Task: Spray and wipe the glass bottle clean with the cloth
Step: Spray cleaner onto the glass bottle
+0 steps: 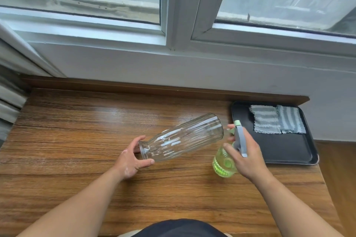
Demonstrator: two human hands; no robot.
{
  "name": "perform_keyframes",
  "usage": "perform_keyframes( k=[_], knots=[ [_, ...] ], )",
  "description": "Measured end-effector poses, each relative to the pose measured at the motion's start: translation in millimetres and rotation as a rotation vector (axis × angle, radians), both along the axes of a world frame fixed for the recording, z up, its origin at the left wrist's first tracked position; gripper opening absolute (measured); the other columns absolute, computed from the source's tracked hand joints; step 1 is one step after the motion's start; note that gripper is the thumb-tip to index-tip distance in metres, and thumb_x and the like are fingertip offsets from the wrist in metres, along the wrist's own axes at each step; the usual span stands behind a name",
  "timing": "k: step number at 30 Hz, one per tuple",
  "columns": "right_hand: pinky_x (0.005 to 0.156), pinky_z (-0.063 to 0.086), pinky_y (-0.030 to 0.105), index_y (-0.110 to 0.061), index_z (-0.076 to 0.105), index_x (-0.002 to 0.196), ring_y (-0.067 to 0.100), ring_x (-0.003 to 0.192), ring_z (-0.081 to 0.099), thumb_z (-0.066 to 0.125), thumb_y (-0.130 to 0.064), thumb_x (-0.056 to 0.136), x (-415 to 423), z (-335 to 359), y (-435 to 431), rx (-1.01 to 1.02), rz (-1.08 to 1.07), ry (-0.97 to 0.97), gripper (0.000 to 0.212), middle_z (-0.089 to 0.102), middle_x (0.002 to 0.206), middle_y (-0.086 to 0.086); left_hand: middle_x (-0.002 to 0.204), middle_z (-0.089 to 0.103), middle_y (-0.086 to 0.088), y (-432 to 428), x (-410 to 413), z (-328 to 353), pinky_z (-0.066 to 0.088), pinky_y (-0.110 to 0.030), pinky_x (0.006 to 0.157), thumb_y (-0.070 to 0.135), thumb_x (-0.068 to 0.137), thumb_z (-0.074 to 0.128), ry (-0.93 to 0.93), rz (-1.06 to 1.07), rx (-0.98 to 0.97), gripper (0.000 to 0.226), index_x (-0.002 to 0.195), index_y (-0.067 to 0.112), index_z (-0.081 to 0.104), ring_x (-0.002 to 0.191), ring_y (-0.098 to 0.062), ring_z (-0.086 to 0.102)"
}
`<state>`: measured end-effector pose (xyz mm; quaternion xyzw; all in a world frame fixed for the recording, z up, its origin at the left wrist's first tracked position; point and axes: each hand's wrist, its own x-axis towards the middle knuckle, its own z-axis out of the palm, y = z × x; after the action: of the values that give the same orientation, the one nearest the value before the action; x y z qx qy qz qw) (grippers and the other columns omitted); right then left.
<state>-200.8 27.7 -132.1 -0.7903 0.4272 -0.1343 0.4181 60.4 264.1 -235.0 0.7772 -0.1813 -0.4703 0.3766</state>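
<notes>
Left hand (pixel 133 159) gripped the glass bottle (pixel 183 137) by its neck, base tilted up-right toward the sprayer (pixel 231 152) clasped in the right hand (pixel 246 157).

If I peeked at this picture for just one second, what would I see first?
Probably the big ribbed glass bottle, tilted in the middle over the wooden table, with the left hand gripping its neck. Next, the bright green spray bottle held in the right hand, nozzle aimed at the glass. At the right edge, two folded striped cloths lie on a black tray.
</notes>
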Motion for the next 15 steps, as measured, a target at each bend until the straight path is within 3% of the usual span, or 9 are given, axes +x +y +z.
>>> perform_keyframes(
  k=[2, 5, 8, 9, 12, 15],
  knots=[
    [0.070, 0.049, 0.024, -0.039, 0.055, 0.122, 0.012, 0.077, 0.059, 0.070, -0.011, 0.088, -4, -9, -13, -0.053, -0.085, -0.064, 0.046, 0.062, 0.093, -0.006, 0.133, 0.053, -0.004, -1, -3, 2, 0.045, -0.015, 0.089, 0.003, 0.068, 0.092, 0.001, 0.013, 0.004, 0.090, 0.138, 0.037, 0.047, 0.127, -0.021, 0.052],
    [0.075, 0.047, 0.022, -0.031, 0.056, 0.125, 0.008, 0.088, 0.062, 0.069, -0.008, 0.088, -6, -21, -35, -0.116, -0.213, -0.155, 0.046, 0.064, 0.101, 0.000, 0.133, 0.054, -0.004, -2, -7, 4, 0.044, -0.024, 0.096, 0.004, 0.066, 0.094, -0.043, 0.017, 0.029, 0.089, 0.138, 0.033, 0.052, 0.125, -0.022, 0.053],
    [0.081, 0.051, 0.031, -0.032, 0.055, 0.126, 0.010, 0.095, 0.063, 0.069, -0.010, 0.089, -1, -33, -58, -0.133, -0.277, -0.211, 0.045, 0.064, 0.107, 0.000, 0.134, 0.055, -0.007, -4, -11, 5, 0.051, -0.011, 0.075, -0.001, 0.066, 0.092, -0.037, 0.062, 0.038, 0.085, 0.135, 0.031, 0.054, 0.112, -0.019, 0.059],
    [0.082, 0.053, 0.035, -0.032, 0.055, 0.127, 0.012, 0.093, 0.063, 0.069, -0.012, 0.089, 3, -36, -64, -0.141, -0.279, -0.221, 0.045, 0.064, 0.107, 0.000, 0.136, 0.055, -0.007, -4, -11, 5, 0.053, -0.013, 0.076, -0.002, 0.066, 0.091, -0.029, 0.071, 0.041, 0.084, 0.132, 0.033, 0.054, 0.114, -0.020, 0.059],
    [0.082, 0.056, 0.039, -0.032, 0.055, 0.127, 0.012, 0.087, 0.063, 0.069, -0.014, 0.089, 22, -44, -87, -0.166, -0.268, -0.247, 0.044, 0.065, 0.107, 0.001, 0.140, 0.056, -0.006, -3, -11, 5, 0.048, -0.034, 0.106, 0.004, 0.062, 0.093, -0.020, 0.087, 0.052, 0.083, 0.124, 0.044, 0.056, 0.131, -0.027, 0.053],
    [0.083, 0.055, 0.043, -0.027, 0.055, 0.127, 0.012, 0.085, 0.064, 0.069, -0.015, 0.087, 48, -51, -111, -0.208, -0.223, -0.272, 0.045, 0.065, 0.108, -0.001, 0.136, 0.057, -0.005, -3, -8, 6, 0.041, -0.042, 0.114, 0.001, 0.062, 0.093, -0.018, 0.083, 0.071, 0.084, 0.126, 0.040, 0.056, 0.134, -0.027, 0.051]
  ],
)
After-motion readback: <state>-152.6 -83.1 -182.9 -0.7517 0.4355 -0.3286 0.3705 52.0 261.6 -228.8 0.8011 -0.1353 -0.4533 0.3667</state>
